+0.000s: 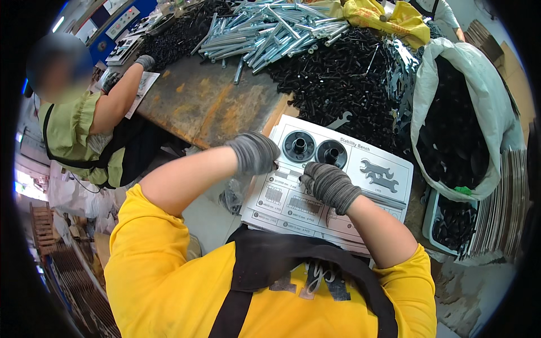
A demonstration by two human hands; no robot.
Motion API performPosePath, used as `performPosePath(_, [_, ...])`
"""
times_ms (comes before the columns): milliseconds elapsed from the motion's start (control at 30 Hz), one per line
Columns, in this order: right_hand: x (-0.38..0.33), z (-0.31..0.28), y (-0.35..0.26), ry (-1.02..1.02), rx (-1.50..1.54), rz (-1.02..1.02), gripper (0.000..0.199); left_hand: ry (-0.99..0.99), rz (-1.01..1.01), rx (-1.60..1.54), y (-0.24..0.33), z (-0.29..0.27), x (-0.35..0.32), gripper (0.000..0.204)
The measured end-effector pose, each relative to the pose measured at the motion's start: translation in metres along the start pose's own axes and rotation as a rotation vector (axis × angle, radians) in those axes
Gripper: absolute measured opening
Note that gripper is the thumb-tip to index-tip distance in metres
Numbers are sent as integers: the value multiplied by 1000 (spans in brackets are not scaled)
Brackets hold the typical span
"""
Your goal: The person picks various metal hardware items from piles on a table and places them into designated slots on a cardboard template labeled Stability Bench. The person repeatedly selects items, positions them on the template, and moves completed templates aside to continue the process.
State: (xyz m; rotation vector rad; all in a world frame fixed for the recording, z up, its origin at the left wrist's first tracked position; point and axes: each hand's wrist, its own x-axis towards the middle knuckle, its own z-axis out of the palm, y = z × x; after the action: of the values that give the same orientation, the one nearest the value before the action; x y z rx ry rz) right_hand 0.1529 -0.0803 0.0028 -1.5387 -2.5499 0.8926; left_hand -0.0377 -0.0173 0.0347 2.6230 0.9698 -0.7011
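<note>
A stack of printed instruction sheets lies in front of me on the bench edge. Two black round flanged shapes show on its upper part; whether they are real parts or printed pictures is hard to tell. My left hand, in a grey knit glove, hovers at the sheets' left edge with fingers curled. Over the middle of the top sheet, my right hand in a matching glove has its fingers bent together. What either hand holds, if anything, cannot be made out. An open-ended wrench rests just beyond the sheets.
Behind the sheets spreads a heap of black bolts, with silvery metal tubes piled farther back. A white sack of black parts and a bin stand at right. At left a gloved co-worker works along the worn bench.
</note>
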Motion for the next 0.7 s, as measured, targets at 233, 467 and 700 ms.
performPosePath(233, [-10,-9,-28,-90,-293,80,20,178,5,134,19,5,-17,15])
performPosePath(467, [-28,4,-19,187,-205,53,28,580,44,-169,-1,47,-27,22])
performPosePath(700, [-18,1,-19,50,-277,11,23,521,-13,-256,6,51,-14,18])
